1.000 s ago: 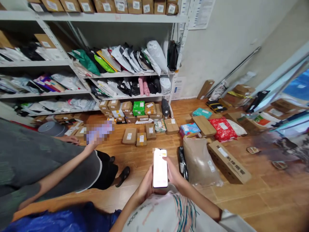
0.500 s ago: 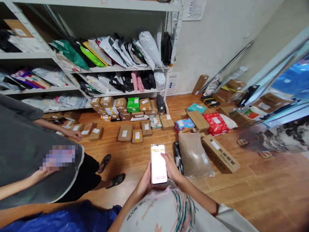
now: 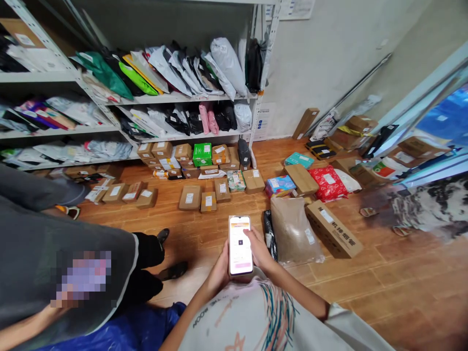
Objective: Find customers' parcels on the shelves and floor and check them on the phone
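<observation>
A smartphone (image 3: 240, 253) with a lit white screen is held upright before my body, low in the middle of the view. My left hand (image 3: 221, 265) wraps its left edge and lower back. On the other side, my right hand (image 3: 259, 251) grips the right edge, its thumb over the upper part of the screen. A small dark square shows mid-screen; the text is too small to read. Just beyond the phone on the floor lie a black wrapped parcel (image 3: 269, 236) and a large brown plastic-wrapped parcel (image 3: 294, 229).
White shelves (image 3: 183, 97) hold many bagged parcels. Cardboard boxes (image 3: 189, 198) line the floor ahead, with a long printed carton (image 3: 334, 229) to the right. A person in a dark grey top (image 3: 66, 229) stands close at left; another person's legs (image 3: 431, 207) are at far right.
The phone's screen now shows a small dark square with more lines around it. The person at left has shifted, and their farther hand is no longer visible. My hands stay around the phone.
</observation>
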Available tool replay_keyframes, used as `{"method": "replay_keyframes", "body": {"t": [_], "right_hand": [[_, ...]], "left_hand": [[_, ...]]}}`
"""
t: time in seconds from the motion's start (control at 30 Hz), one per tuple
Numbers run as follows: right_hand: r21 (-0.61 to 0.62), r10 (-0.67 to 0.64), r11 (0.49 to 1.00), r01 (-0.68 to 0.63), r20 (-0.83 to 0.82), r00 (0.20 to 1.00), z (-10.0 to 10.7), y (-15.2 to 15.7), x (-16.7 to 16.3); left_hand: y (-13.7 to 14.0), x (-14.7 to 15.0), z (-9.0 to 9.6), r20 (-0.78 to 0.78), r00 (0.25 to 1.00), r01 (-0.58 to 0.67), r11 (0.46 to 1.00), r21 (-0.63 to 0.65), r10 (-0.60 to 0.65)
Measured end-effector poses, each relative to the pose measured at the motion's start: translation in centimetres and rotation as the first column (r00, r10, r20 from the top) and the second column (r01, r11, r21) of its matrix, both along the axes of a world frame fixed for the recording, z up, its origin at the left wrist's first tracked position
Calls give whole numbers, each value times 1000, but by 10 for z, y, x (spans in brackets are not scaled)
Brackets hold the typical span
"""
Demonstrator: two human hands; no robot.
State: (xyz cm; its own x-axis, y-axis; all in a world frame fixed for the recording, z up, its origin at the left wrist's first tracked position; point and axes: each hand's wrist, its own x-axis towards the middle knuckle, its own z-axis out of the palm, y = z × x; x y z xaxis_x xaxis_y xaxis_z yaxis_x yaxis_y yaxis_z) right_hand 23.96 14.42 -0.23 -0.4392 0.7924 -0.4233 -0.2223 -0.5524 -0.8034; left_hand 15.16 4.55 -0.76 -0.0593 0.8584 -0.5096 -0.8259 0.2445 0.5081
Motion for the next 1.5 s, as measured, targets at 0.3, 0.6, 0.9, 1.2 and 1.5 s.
{"method": "replay_keyframes", "body": {"t": [0.3, 0.6, 0.9, 1.2, 1.5], "right_hand": [[-17, -14, 1000, 14, 8, 1000, 2, 1, -1], [37, 12, 999, -13, 31, 999, 1, 3, -2], [291, 110, 947, -138, 112, 988, 2, 7, 21], [152, 317, 934, -324, 69, 946, -6, -5, 44], [169, 322, 927, -335, 101, 941, 0, -6, 45]], "left_hand": [[0, -2, 11, -7, 998, 56, 998, 38, -56], [11, -2, -2, -109, 992, -52, 989, 139, 68], [-1, -3, -9, -38, 999, 13, 979, 205, -6], [-3, -5, 2, -182, 983, 53, 985, 164, -23], [-4, -4, 16, 20, 999, 26, 987, 156, -29]]}}
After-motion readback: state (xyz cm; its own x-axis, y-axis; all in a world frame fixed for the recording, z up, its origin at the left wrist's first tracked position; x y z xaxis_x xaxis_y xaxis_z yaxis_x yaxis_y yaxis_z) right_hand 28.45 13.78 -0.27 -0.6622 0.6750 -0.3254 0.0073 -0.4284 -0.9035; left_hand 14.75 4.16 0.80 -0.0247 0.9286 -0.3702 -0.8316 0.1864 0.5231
